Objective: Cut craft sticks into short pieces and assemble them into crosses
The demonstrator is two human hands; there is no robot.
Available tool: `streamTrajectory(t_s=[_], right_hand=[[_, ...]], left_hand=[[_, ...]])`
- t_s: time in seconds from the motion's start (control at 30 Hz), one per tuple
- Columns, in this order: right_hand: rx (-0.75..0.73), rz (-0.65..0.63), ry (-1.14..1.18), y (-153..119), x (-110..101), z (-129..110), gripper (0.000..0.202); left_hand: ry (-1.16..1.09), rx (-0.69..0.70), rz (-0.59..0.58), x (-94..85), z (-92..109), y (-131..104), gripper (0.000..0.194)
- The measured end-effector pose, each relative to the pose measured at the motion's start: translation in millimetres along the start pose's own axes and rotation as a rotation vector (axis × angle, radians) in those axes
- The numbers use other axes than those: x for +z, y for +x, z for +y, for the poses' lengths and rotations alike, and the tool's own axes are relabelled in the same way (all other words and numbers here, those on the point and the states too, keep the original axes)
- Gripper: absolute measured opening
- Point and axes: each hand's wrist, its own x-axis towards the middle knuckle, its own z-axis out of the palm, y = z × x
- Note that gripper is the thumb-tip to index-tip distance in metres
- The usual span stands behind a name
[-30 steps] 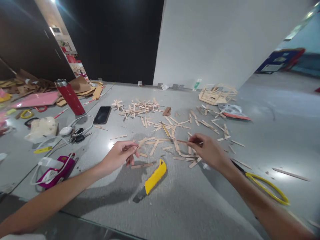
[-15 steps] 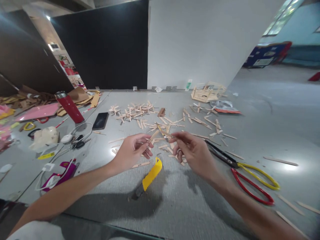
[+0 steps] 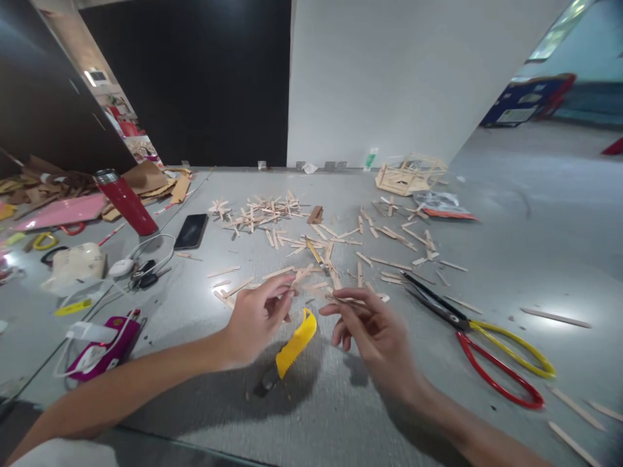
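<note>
My left hand (image 3: 257, 319) is closed in a pinch on a wooden craft stick (image 3: 304, 274), blurred at its tip. Opposite it, my right hand (image 3: 374, 327) pinches another craft stick (image 3: 351, 301) between thumb and fingers. The two hands are apart, held above the grey table. Below and between them is a yellow tool (image 3: 296, 347) with a toothed edge and a black end. Beyond the fingers lie many loose craft sticks (image 3: 272, 211) and a thin yellow pencil-like tool (image 3: 314, 251).
Large scissors (image 3: 460, 319) with red and yellow handles lie at right. A phone (image 3: 191, 231), red flask (image 3: 127, 202), keys (image 3: 146, 275), and a purple device with cables (image 3: 104, 350) occupy the left. A stick-built frame (image 3: 409, 176) stands far right beside a plastic bag (image 3: 445, 204).
My hands have moved apart and nearer to me, each keeping its stick. The stick ends, close together before, are now separated. The view has shifted slightly.
</note>
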Motion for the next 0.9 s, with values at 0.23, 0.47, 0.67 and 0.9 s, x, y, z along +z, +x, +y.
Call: streamTrajectory(t_s=[0.23, 0.47, 0.67, 0.9], right_hand=[[-0.043, 0.000, -0.040, -5.2, 3.9, -5.9, 0.029], [-0.017, -0.019, -0.045, -5.8, 4.5, -3.5, 0.027], [0.017, -0.030, -0.022, -7.2, 7.9, -7.1, 0.026], [-0.237, 0.038, -0.379, -4.8, 1.7, 7.4, 0.014]], left_hand=[[0.069, 0.058, 0.032, 5.0, -10.0, -8.4, 0.039], [0.181, 0.156, 0.067, 9.8, -22.2, -15.1, 0.045], [0.326, 0.228, 0.072, 10.0, -28.8, -19.9, 0.048], [0.439, 0.250, 0.109, 8.5, -22.7, -15.0, 0.045]])
